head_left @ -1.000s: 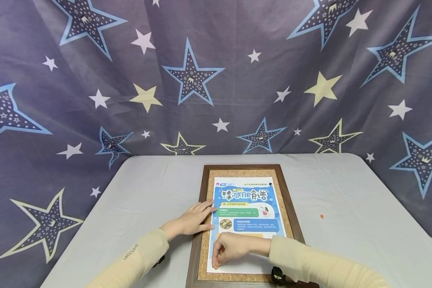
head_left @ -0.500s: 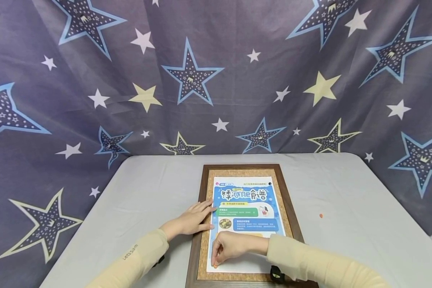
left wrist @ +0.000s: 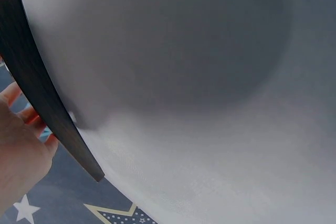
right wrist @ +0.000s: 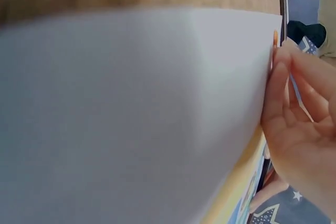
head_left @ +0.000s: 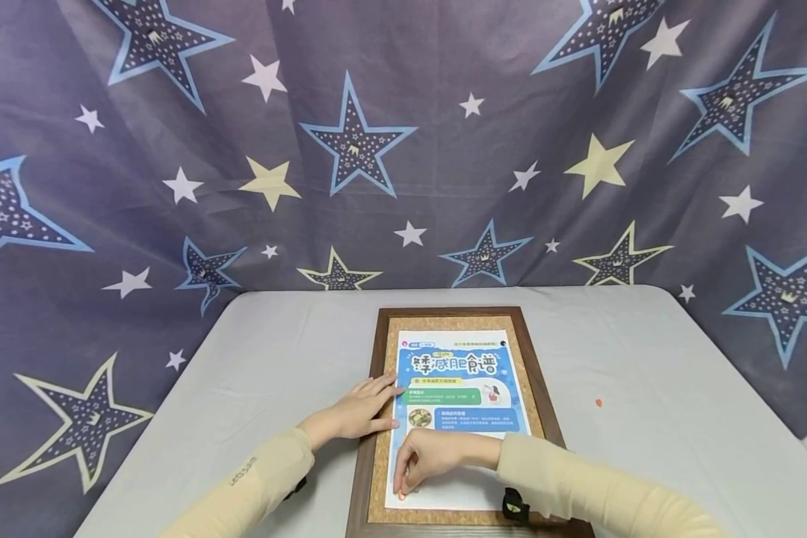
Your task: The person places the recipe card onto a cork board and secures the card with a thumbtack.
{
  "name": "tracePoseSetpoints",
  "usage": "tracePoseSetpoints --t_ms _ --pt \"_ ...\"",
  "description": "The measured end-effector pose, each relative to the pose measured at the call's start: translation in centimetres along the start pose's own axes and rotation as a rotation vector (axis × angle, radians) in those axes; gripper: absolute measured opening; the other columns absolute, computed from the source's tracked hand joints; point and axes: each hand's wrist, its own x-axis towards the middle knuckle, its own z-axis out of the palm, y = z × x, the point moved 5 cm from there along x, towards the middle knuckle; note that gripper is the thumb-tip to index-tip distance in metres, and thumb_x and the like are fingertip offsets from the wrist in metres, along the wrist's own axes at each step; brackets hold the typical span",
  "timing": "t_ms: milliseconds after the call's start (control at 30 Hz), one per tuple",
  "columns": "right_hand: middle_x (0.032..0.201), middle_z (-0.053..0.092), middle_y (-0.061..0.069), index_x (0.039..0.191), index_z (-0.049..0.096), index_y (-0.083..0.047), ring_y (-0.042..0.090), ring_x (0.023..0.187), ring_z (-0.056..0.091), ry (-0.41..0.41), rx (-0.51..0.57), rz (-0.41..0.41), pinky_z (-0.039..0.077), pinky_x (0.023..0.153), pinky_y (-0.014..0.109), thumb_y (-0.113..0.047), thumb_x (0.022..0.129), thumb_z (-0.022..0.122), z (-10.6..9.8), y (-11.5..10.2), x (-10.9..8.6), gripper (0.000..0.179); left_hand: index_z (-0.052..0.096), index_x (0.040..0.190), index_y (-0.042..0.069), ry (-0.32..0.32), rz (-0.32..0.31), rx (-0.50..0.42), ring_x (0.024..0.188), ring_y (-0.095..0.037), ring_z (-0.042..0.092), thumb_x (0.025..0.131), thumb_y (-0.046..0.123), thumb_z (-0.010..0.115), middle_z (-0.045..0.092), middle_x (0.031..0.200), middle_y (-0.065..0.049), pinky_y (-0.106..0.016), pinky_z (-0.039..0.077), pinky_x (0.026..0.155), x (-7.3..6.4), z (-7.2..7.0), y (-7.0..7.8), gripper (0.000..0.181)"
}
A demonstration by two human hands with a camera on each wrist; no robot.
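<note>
A printed poster (head_left: 460, 388) lies on a cork board (head_left: 457, 323) with a brown wooden frame (head_left: 536, 373). My right hand (head_left: 425, 457) is at the poster's lower left corner, thumb and forefinger pinching a small flat orange thumbtack (head_left: 401, 496). In the right wrist view the thumbtack (right wrist: 275, 38) shows at the fingertips against the white paper. My left hand (head_left: 359, 407) lies across the frame's left side, its fingers spread and fingertips on the poster's left edge. The left wrist view shows that hand (left wrist: 23, 150) partly behind the frame.
A pink tack (head_left: 404, 344) sits at the poster's upper left corner and a black one (head_left: 503, 344) at the upper right. Another small orange piece (head_left: 598, 403) lies on the grey-clothed table (head_left: 296, 336), right of the board. Behind hangs a star-patterned curtain (head_left: 430, 187).
The right hand stays at the lower left corner, its fingers and knuckles shifting only slightly about the thumbtack. The left hand holds its place.
</note>
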Motion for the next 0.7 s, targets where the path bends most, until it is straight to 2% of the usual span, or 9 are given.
tracePoseSetpoints --t_ms 133,433,600,700 --pt "0.075 0.066 0.020 0.081 0.068 0.009 -0.002 0.053 0.053 -0.013 0.033 0.009 0.043 0.051 0.009 0.006 0.077 0.061 -0.2 -0.2 -0.3 0.008 0.035 0.134 0.006 -0.001 -0.003 -0.005 0.132 -0.031 0.017 0.089 0.041 0.047 0.020 0.143 -0.019 -0.047 0.015 0.106 0.0 0.0 0.0 0.058" --pt "0.079 0.067 0.008 0.087 0.068 0.003 -0.002 0.063 0.056 0.041 -0.024 0.025 0.048 0.062 0.016 0.000 0.079 0.061 -1.2 -0.3 -1.7 0.011 0.034 0.135 0.007 -0.003 -0.019 -0.002 0.132 -0.029 0.016 0.089 0.044 0.046 0.019 0.144 -0.018 -0.046 0.014 0.106 -0.1 0.2 -0.4 0.060" --pt "0.078 0.067 0.007 0.088 0.067 0.001 0.006 0.063 0.060 0.084 -0.012 0.036 0.049 0.061 0.018 0.000 0.080 0.060 -1.7 -0.2 -2.5 0.011 0.034 0.135 0.007 -0.008 -0.025 0.005 0.132 -0.029 0.016 0.089 0.044 0.046 0.019 0.144 -0.017 -0.046 0.014 0.106 0.0 0.3 -0.3 0.060" --pt "0.078 0.067 0.004 0.088 0.067 -0.001 0.006 0.062 0.060 0.103 -0.039 0.041 0.048 0.060 0.017 -0.001 0.080 0.060 -1.9 -0.1 -3.0 0.011 0.034 0.135 0.007 -0.005 -0.021 0.011 0.132 -0.029 0.017 0.089 0.043 0.046 0.019 0.144 -0.018 -0.046 0.015 0.106 0.0 0.2 -0.3 0.060"
